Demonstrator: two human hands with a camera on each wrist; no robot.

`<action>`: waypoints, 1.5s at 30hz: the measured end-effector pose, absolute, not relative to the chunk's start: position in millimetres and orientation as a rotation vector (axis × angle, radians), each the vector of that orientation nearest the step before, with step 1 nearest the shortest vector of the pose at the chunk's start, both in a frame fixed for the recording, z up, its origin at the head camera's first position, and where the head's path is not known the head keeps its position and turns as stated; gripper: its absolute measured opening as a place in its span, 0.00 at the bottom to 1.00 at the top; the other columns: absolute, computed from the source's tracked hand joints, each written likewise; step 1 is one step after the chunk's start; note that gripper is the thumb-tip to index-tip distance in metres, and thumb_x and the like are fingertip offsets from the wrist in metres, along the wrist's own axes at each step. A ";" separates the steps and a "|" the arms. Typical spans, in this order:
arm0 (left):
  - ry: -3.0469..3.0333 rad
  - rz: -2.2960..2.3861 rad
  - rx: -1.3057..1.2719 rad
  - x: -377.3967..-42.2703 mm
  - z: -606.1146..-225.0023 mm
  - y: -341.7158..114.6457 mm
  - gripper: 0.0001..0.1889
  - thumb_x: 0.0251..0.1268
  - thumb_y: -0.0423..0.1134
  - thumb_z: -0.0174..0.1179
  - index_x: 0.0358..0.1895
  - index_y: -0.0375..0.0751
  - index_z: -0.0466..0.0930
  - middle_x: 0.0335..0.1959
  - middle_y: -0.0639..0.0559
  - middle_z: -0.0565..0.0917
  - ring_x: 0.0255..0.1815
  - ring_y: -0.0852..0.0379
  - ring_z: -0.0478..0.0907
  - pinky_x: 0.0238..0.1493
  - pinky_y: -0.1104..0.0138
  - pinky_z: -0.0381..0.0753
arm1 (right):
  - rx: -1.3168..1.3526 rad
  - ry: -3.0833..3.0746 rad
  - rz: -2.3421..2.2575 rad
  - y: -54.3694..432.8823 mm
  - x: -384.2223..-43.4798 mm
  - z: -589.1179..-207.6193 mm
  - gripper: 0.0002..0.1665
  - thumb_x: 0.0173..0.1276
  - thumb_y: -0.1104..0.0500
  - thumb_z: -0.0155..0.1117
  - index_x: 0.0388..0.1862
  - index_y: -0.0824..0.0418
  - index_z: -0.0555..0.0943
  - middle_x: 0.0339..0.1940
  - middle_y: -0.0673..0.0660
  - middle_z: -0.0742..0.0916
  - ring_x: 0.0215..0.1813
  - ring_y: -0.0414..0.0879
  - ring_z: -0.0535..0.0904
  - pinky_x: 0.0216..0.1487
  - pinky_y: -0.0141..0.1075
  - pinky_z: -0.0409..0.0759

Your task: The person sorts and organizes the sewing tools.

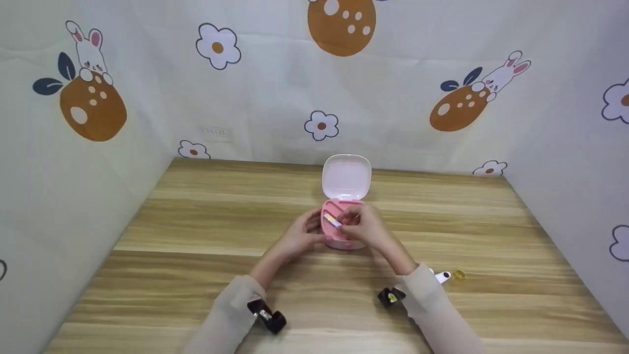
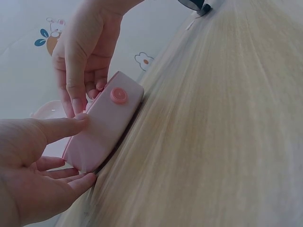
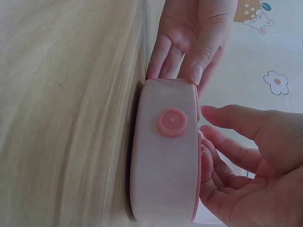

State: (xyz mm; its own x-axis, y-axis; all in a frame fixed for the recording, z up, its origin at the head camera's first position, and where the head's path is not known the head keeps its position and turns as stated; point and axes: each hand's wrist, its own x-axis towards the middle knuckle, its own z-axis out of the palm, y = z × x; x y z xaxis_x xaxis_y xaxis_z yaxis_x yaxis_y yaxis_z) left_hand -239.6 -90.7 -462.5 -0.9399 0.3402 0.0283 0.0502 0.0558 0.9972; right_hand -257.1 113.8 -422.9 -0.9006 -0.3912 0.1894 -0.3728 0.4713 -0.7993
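A pink-and-white case (image 1: 344, 243) stands on the table with its white lid (image 1: 347, 177) raised at the back. Diagonal grooves run across its pink inside. My left hand (image 1: 300, 236) grips the case's left side, thumb along the top edge and fingers round the side. Over the grooves, my right hand (image 1: 363, 226) pinches the near end of a small white-and-yellow stick (image 1: 332, 220), which lies slanted over the tray. A round pink button (image 2: 119, 95) sits on the case's front wall. In the right wrist view the case hides the stick.
Beside my right sleeve (image 1: 432, 305) lie a white piece with a black round end (image 1: 443, 277) and a small yellow ring-like piece (image 1: 459, 274). The sleeve partly covers the white piece. A patterned cloth wall (image 1: 265, 98) rises behind the wooden table (image 1: 196, 221).
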 end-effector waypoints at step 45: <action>2.130 1.999 0.400 -239.4 -462.6 -89.2 0.42 0.64 0.20 0.65 0.79 0.19 0.54 0.78 0.21 0.63 0.80 0.29 0.62 0.81 0.48 0.67 | -0.715 2.721 -1.449 165.1 -222.2 -418.5 0.10 0.66 0.69 0.73 0.45 0.74 0.87 0.36 0.65 0.91 0.37 0.43 0.84 0.40 0.28 0.85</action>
State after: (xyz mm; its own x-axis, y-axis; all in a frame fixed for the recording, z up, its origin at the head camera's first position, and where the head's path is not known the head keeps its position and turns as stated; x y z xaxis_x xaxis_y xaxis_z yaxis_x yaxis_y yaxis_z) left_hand -239.4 -89.2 -462.6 -0.9449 0.3245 0.0434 0.0640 0.0531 0.9965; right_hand -222.2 165.1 -418.5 -0.8977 -0.3781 0.2262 -0.3987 0.4789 -0.7821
